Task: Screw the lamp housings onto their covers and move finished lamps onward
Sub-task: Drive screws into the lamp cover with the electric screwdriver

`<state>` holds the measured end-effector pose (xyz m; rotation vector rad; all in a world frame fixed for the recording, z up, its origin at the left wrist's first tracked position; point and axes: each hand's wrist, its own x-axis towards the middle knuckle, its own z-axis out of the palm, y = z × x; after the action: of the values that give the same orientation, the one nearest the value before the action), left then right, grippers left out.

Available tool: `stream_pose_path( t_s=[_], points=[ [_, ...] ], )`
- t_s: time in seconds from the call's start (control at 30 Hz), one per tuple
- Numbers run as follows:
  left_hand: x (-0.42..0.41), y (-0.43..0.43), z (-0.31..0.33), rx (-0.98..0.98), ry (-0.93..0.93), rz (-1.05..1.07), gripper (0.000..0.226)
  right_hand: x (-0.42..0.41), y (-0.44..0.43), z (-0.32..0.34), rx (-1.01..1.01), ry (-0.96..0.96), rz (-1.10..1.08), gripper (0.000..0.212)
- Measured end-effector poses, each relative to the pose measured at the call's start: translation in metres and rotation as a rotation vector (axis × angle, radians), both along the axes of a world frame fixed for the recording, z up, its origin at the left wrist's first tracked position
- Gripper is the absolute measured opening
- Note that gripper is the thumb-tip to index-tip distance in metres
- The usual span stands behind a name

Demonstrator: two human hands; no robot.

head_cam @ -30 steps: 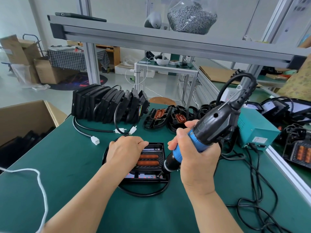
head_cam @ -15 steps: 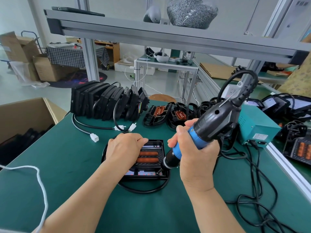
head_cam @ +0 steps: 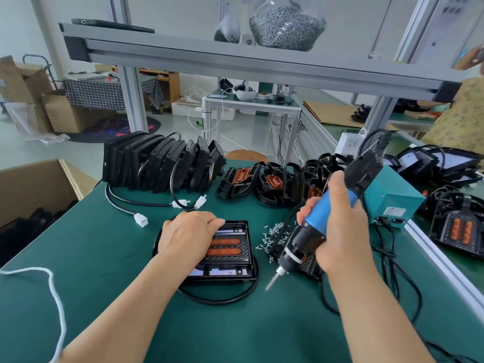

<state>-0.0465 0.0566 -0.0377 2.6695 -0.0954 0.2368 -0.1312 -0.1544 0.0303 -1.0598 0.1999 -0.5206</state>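
A black lamp housing [head_cam: 230, 254] with two orange strips lies flat on the green table, a black cable looped round it. My left hand [head_cam: 187, 235] rests on its left half, fingers curled over the far edge. My right hand [head_cam: 337, 233] grips a blue and black electric screwdriver [head_cam: 314, 231], lifted to the right of the lamp with its bit [head_cam: 272, 280] tilted down-left above the table. A small heap of loose screws [head_cam: 275, 235] lies between the lamp and the screwdriver.
A row of black lamp housings [head_cam: 159, 163] stands on edge at the back left. Open covers [head_cam: 241, 179] lie behind. A teal power box [head_cam: 392, 203] and tangled cables [head_cam: 392, 271] sit right. A cardboard box [head_cam: 34, 189] stands left. An aluminium shelf [head_cam: 235, 58] hangs overhead.
My right hand has lifted the screwdriver off the lamp's right corner and swung it to the right, uncovering the screw heap. My left hand stays on the lamp.
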Motion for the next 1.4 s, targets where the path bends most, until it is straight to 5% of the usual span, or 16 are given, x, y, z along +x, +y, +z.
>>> stream_pose_path(
  t_s=[0.13, 0.3, 0.57, 0.77, 0.9, 1.0, 1.07, 1.17, 1.27, 1.4],
  points=[
    [0.000, 0.000, 0.000, -0.005, -0.013, -0.003, 0.045, -0.009, -0.042, -0.009, 0.085, 0.346, 0.055, 0.036],
    [0.001, 0.000, 0.002, -0.013, 0.020, 0.017, 0.038, -0.024, -0.068, -0.035, -0.008, 0.551, 0.041, 0.021],
    [-0.001, -0.001, 0.004, -0.040, 0.024, 0.019, 0.038, -0.034, -0.059, -0.056, -0.678, 0.758, -0.108, 0.015],
    [-0.001, 0.000, 0.005, -0.036, 0.039, 0.006, 0.037, -0.033, -0.063, -0.062, -1.070, 0.904, -0.058, 0.073],
    [-0.002, 0.001, 0.005, -0.054, 0.032, -0.002, 0.038, -0.034, -0.066, -0.052, -1.288, 1.007, -0.050, 0.054],
    [-0.005, 0.002, 0.005, -0.084, 0.017, -0.008, 0.036, -0.038, -0.060, -0.032, -1.467, 0.942, -0.158, 0.038],
    [-0.008, 0.003, 0.006, -0.095, -0.007, -0.023, 0.035, -0.034, -0.042, -0.021, -1.481, 0.686, -0.236, 0.030],
    [-0.016, 0.004, 0.007, -0.118, -0.050, -0.084, 0.028, -0.010, 0.001, -0.014, -1.211, 0.395, 0.081, 0.046],
    [-0.026, 0.008, 0.008, -0.193, -0.152, -0.165, 0.017, 0.027, 0.033, -0.013, -1.089, 0.525, 0.583, 0.087],
    [-0.037, 0.017, 0.003, -0.227, -0.297, -0.318, 0.022, 0.062, 0.050, -0.016, -0.992, 0.664, 1.066, 0.047]
  ],
)
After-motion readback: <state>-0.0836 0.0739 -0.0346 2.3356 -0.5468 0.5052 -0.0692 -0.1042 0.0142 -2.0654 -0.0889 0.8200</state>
